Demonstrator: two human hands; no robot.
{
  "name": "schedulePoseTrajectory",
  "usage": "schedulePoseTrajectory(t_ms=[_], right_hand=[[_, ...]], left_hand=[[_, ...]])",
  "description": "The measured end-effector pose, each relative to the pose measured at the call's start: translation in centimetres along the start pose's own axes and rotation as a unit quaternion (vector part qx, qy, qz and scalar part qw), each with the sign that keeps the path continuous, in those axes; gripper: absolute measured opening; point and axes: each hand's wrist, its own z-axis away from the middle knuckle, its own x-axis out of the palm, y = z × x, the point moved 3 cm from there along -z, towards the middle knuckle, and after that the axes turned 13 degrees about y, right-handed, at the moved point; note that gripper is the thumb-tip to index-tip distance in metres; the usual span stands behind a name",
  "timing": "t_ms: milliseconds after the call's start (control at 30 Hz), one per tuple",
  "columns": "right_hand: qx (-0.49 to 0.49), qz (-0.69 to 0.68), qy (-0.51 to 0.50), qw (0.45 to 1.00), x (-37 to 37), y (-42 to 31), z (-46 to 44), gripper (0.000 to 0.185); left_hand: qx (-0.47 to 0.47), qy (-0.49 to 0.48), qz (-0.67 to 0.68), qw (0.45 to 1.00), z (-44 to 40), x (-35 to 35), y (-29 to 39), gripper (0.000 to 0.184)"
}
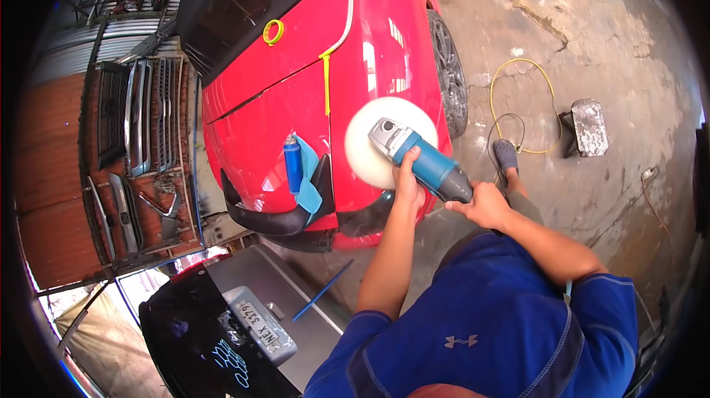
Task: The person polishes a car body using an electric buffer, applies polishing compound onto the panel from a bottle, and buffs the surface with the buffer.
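A blue-and-black polisher [429, 167] with a broad white round pad [362, 143] lies over the rear corner of a red car [270, 113]. My left hand [407, 182] is closed around the front of its body, near the metal head. Farther back, my right hand [485, 207] wraps the dark rear handle. The pad appears to rest against the red paint, though its contact face is hidden. Left of it, a blue bottle [293, 167] and a light-blue cloth [310, 195] sit on the car. Yellow tape [327, 87] runs along a panel seam.
A yellow-green tape roll [273, 32] lies higher on the car. On the concrete floor at right are a looped yellow cord [551, 91] and a worn small stool [589, 128]. Car grilles [138, 117] hang at left; a trunk lid with a plate [255, 324] is lower left.
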Motion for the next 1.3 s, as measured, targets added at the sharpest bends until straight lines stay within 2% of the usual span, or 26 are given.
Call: schedulePoseTrajectory(t_ms=[233, 400, 567, 800, 900, 967, 1133, 1300], right_hand=[[0.013, 0.005, -0.036, 0.999, 1.5, 1.2, 4.5, 0.073], [-0.033, 0.037, -0.071, 0.996, 2.0, 2.1, 7.0, 0.072], [-0.07, 0.063, -0.105, 0.99, 3.5, 4.5, 6.8, 0.074], [-0.078, 0.077, -0.121, 0.987, 0.7, 2.1, 3.2, 0.069], [-0.084, 0.073, -0.111, 0.988, -1.6, 1.0, 0.5, 0.067], [-0.072, 0.08, -0.106, 0.989, -3.3, 0.1, -1.4, 0.066], [-0.08, 0.06, -0.046, 0.994, -7.2, -1.2, -7.4, 0.068], [-0.08, 0.062, -0.002, 0.995, -10.9, -2.5, -12.9, 0.071]], left_hand=[[-0.021, 0.012, 0.017, 1.0, 4.2, -3.9, -3.1, 0.053], [-0.045, 0.034, 0.047, 0.997, 6.6, -8.1, -6.8, 0.054], [-0.058, 0.053, 0.074, 0.994, 9.2, -8.7, -6.9, 0.052], [-0.014, 0.044, 0.072, 0.996, 8.0, -5.5, -4.6, 0.059], [-0.011, -0.02, 0.079, 0.997, 5.6, -2.8, -2.9, 0.061], [-0.017, -0.026, 0.06, 0.998, 4.7, 0.2, -1.1, 0.061], [-0.007, 0.004, 0.048, 0.999, -0.7, 6.9, 2.2, 0.061], [0.006, -0.032, 0.047, 0.998, -6.8, 11.9, 4.1, 0.057]])
